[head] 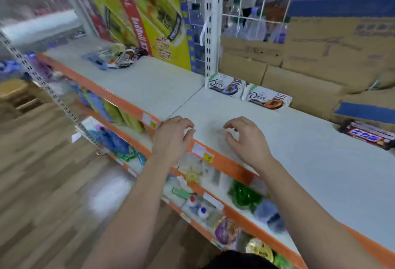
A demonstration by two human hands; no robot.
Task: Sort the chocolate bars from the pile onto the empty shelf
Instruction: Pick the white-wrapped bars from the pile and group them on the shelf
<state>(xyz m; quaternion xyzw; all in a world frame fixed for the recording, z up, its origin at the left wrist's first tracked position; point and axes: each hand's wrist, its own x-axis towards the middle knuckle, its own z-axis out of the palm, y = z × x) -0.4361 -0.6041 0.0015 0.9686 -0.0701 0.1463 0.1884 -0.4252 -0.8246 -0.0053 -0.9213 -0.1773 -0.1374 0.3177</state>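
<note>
Presently reads as partway done: two Dove bars (pixel 226 85) lying beyond the right hand (pixel 245 138), one dark bar (pixel 367 136) well right of it, the pile (pixel 115 58) waiting far beyond the left hand (pixel 171 134), all fingers loosely curled, apart, gripping nothing.

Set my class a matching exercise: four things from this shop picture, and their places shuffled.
Things
1. jumbled pile of chocolate bars
2. two white Dove chocolate packs
3. dark brown bar with blue label
4. left hand

Places
A. over the orange front edge
B. far right of the pale grey shelf, by the cardboard boxes
C. far left, below the yellow-green poster
D. at the back, beside the white slotted post

Pairs: 1-C, 2-D, 3-B, 4-A
</note>
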